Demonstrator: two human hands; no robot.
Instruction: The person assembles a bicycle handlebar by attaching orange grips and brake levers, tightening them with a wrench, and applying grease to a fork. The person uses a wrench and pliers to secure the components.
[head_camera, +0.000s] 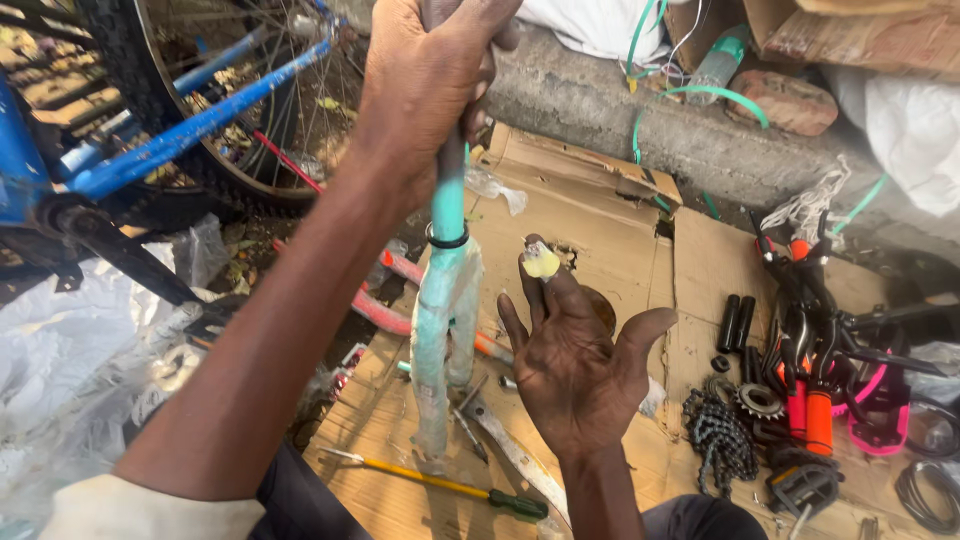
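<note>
Left hand (425, 85) clamped round the top of the upright pale-green bicycle fork (446, 300) to steady it on flattened brown cardboard (590, 200); right of the fork, right hand (580, 365) open, yellowish grease dab (541, 262) on fingertip.

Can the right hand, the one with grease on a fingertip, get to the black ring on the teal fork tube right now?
Probably yes. The right hand is open, palm up, beside the fork, with grease on a raised fingertip. The ring sits exposed below the left hand, and nothing lies between.
</note>
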